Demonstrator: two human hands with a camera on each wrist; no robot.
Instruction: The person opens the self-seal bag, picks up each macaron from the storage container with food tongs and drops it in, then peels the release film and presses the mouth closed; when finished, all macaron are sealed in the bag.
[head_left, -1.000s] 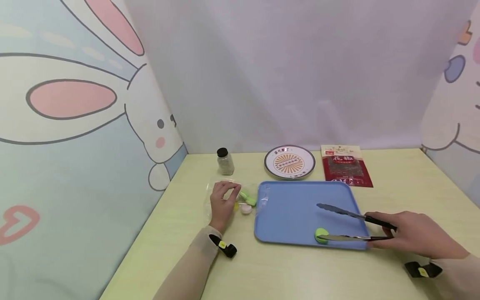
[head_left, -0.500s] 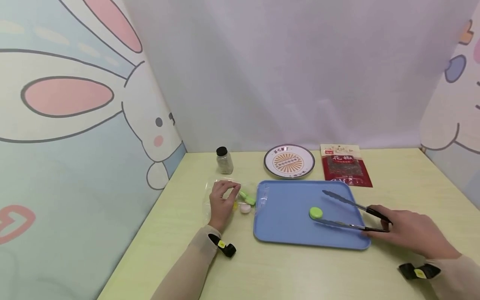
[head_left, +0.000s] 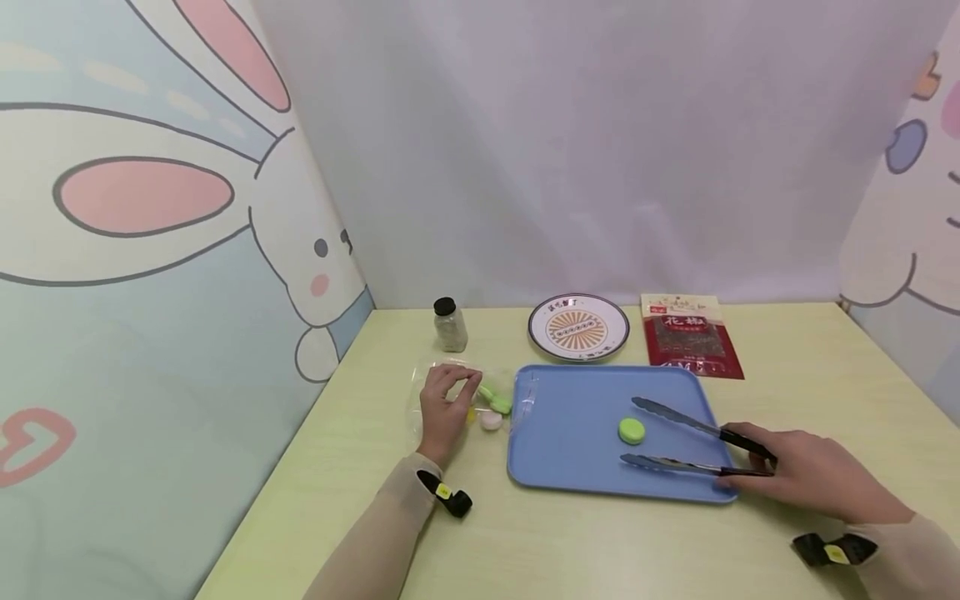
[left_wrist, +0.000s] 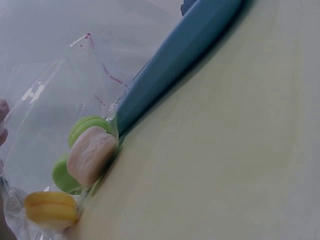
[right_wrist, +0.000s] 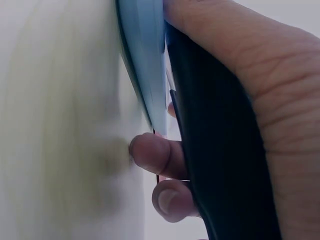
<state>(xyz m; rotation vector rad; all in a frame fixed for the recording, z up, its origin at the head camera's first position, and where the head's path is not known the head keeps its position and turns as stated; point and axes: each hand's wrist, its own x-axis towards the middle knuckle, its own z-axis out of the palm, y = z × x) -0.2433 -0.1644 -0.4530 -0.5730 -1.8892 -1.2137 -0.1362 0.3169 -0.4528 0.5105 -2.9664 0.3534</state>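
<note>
My left hand [head_left: 446,410] pinches the upper part of a clear plastic bag [left_wrist: 47,112] on the table. Inside the bag sit a pale pink macaron [left_wrist: 90,156], a yellow macaron [left_wrist: 50,207] and green ones [left_wrist: 64,175], partly hidden behind the pink. In the head view, my right hand [head_left: 813,473] grips metal tongs [head_left: 678,417] by their black handles. The tongs' arms are spread above the blue tray [head_left: 562,458]. A single green macaron [head_left: 632,431] lies on the tray, between the two tong tips and apart from both.
Behind the tray stands a round patterned plate [head_left: 579,328], with a red spice packet [head_left: 692,337] to its right. A black-capped jar [head_left: 450,325] stands behind the bag. A curtain closes off the table's back edge.
The green macaron has shifted from the tray's near edge toward its middle, beside the lower tong arm. The tongs have since come away from it. My left hand has stayed in place.
</note>
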